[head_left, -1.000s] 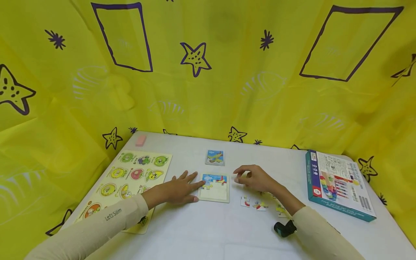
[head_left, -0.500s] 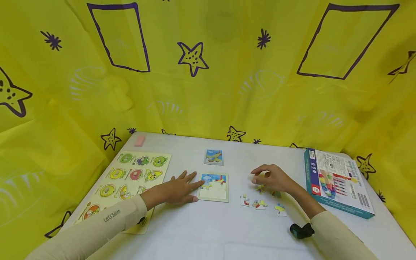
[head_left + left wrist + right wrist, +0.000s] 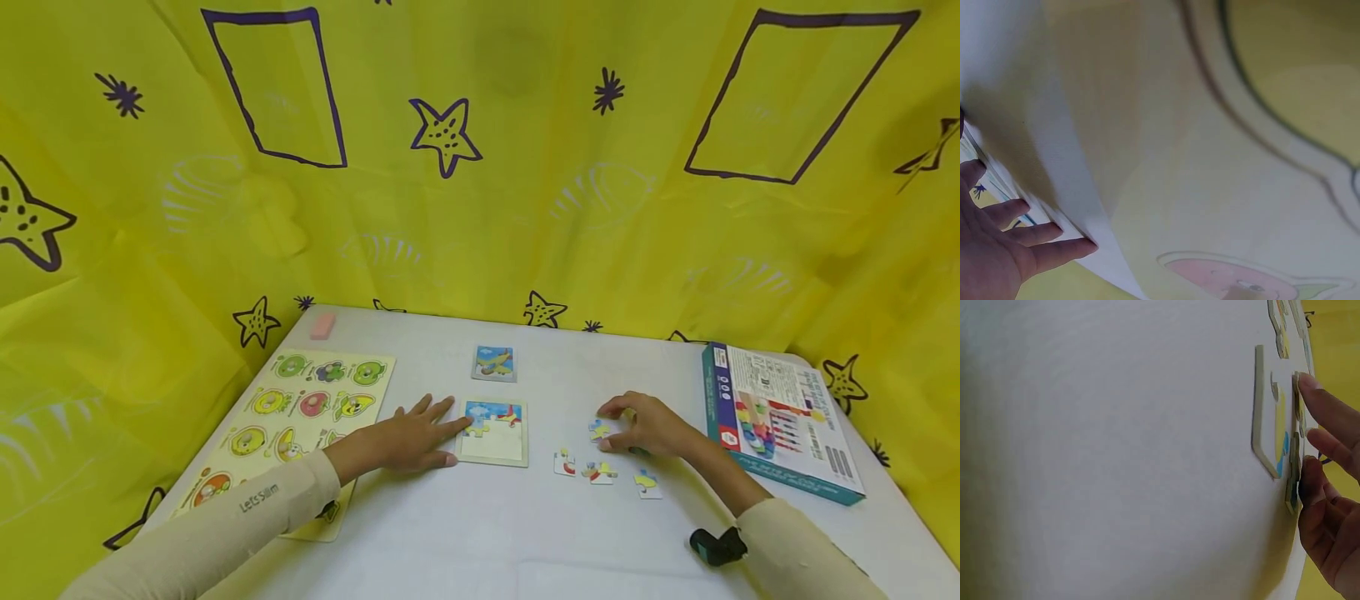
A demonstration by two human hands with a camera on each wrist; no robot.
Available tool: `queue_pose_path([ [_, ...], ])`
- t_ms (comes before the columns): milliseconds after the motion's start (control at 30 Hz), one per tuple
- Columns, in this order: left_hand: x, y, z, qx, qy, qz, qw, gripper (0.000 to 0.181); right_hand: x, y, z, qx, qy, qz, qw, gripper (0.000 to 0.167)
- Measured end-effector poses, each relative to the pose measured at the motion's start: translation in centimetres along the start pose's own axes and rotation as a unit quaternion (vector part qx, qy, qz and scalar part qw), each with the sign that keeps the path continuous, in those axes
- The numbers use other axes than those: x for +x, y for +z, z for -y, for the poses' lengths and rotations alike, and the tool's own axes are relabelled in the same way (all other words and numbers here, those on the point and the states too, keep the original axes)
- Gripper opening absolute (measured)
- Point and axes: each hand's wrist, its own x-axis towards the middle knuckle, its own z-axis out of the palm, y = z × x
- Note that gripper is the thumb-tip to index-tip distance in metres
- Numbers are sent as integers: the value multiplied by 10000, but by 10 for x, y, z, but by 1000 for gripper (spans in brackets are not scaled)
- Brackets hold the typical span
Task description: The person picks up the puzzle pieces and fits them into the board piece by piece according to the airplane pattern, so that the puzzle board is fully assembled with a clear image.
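Left hand (image 3: 416, 437) spread, fingers (image 3: 1063, 251) straight; right hand (image 3: 651, 427) curled, thumb (image 3: 617, 442) opposite forefinger (image 3: 618, 405).

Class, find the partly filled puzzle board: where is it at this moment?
In the head view, the puzzle board lies in the lower middle, with the left hand at its left edge, the small airplane picture above it and loose puzzle pieces to its right.
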Motion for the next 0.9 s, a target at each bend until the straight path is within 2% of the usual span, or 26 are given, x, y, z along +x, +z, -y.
queue_pose_path([
  [133,0,0,0,17,-24,9,10000,64,0,3,4,-99,-3,-26,9999,42],
  [367,1,0,0,0,-1,12,10000,64,0,5,6,49,162,22,9999,38],
  [633,2,1,0,81,-40,10,10000,64,2,5,3,441,17,168,9989,35],
  [900,2,0,-2,8,-44,16,10000,64,3,9,2,994,-341,301,9940,32],
])
